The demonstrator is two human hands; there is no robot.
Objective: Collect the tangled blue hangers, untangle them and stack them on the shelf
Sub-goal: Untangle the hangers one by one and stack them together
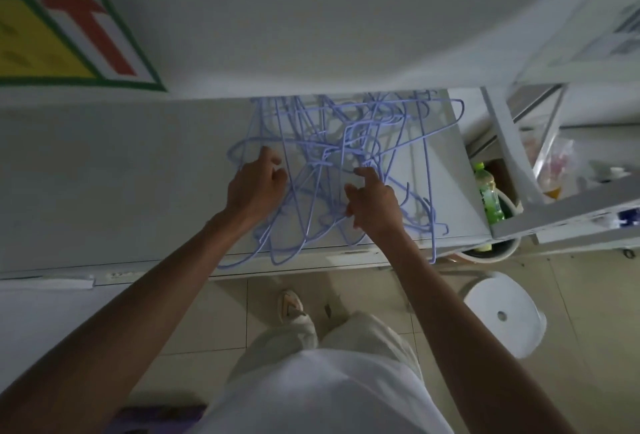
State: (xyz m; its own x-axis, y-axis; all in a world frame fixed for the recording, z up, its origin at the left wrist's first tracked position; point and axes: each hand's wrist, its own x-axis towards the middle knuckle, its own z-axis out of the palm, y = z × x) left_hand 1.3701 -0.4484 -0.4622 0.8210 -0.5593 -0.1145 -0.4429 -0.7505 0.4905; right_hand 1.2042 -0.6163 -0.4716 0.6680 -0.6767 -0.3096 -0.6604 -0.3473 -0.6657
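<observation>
A tangled heap of several thin blue wire hangers lies on the white shelf top, reaching from the back wall to the front edge, where a few loops hang over. My left hand is at the left side of the heap, its fingers curled around hanger wires. My right hand is in the middle of the heap, with thumb and fingers pinching a wire. The hangers are interlocked and none lies apart from the heap.
A white wall with a coloured poster stands behind the shelf. To the right is a white rack holding a green bottle and bags. A white round stool stands on the tiled floor by my legs.
</observation>
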